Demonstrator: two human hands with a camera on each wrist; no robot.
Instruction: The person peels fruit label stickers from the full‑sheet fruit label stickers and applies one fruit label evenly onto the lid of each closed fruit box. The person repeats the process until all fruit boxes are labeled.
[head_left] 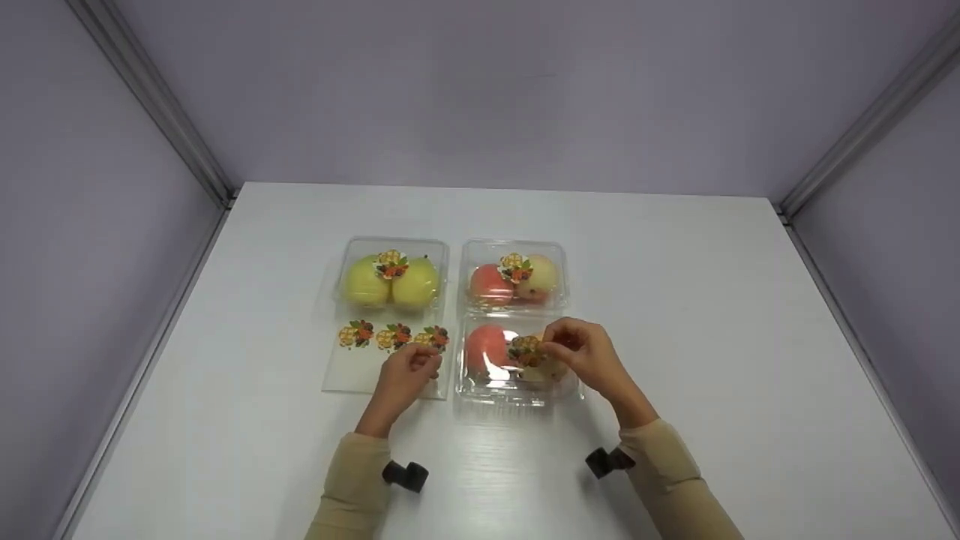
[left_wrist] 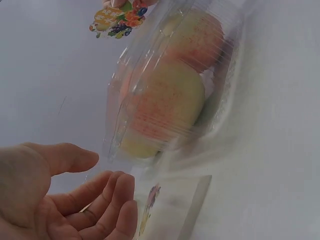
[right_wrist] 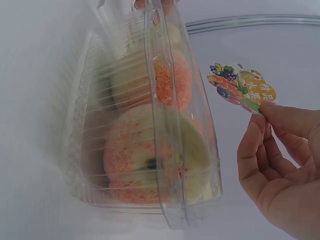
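My right hand (head_left: 589,356) pinches a fruit-print sticker (right_wrist: 241,88) by its edge, between thumb and index finger. The sticker is above the lid of the near clear plastic box (right_wrist: 165,195), which contains red-and-pale-yellow fruits (right_wrist: 150,155). Over the right part of a white sticker sheet (head_left: 349,375), my left hand (head_left: 405,379) has loosely bent fingers. Its thumb and fingertips stand apart in the left wrist view, with nothing between them. Three stickers (head_left: 393,337) are in a row on the sheet's upper part; the left hand partly covers the right one.
Behind the sheet, a closed clear box (head_left: 352,244) of yellow-green pears bears a sticker on its lid. Another clear box (head_left: 555,247) with red and pale fruits, also stickered, stands behind the near one. Walls enclose the white table (head_left: 712,337) at back and sides.
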